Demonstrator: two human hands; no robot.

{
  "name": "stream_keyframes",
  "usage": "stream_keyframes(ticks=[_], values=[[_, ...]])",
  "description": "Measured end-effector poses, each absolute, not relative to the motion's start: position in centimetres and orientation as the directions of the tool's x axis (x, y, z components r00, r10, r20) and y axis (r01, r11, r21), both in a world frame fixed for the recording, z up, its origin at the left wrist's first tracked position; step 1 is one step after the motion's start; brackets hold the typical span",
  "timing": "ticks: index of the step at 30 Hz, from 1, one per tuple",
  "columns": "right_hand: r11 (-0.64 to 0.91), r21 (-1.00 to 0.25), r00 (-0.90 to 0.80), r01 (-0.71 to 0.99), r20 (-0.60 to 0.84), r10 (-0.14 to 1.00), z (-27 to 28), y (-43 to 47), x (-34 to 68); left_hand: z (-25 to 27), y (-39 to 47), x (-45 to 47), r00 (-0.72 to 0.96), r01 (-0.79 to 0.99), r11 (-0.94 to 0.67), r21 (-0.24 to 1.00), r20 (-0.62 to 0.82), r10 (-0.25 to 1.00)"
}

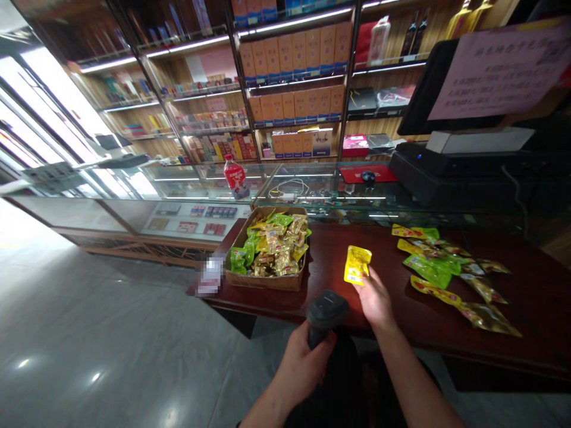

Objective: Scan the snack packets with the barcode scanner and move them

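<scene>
My left hand [306, 356] is wrapped round the handle of a black barcode scanner [328, 308], its head held just off the table's front edge. A small yellow snack packet [357, 264] is pinched in my right hand [375, 300], over the dark red table [330, 249]. To the left stands a cardboard box [263, 282] filled with green, gold and yellow snack packets [274, 244]. More packets [430, 270] in the same colours lie spread on the table to the right of my right hand.
Behind the table runs a glass display counter [196, 184] bearing a red-labelled bottle [235, 177], a white cable [289, 195] and a computer mouse [368, 177] on a red pad. A monitor [428, 89] with a pink paper sign stands at right. Shelves of boxes [294, 56] line the wall.
</scene>
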State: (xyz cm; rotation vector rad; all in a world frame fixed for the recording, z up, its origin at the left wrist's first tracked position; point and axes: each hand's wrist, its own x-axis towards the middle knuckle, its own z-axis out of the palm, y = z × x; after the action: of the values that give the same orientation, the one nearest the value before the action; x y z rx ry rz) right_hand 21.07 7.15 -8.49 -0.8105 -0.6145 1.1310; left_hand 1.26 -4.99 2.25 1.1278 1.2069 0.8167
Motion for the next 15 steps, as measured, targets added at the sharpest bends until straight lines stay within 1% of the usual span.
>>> stream_keyframes(ticks=[5, 15], values=[[0.212, -0.818, 0.332, -0.534, 0.027, 0.943, -8.7, 7.3, 21.1, 2.2, -4.8, 1.2, 0.167, 0.086, 0.278, 0.957, -0.289, 0.943], [0.183, -0.837, 0.313, -0.516, 0.014, 0.950, -8.4, 7.2, 20.8, 0.2, -3.0, 2.2, 0.165, 0.048, 0.253, 0.966, -0.257, 0.952]])
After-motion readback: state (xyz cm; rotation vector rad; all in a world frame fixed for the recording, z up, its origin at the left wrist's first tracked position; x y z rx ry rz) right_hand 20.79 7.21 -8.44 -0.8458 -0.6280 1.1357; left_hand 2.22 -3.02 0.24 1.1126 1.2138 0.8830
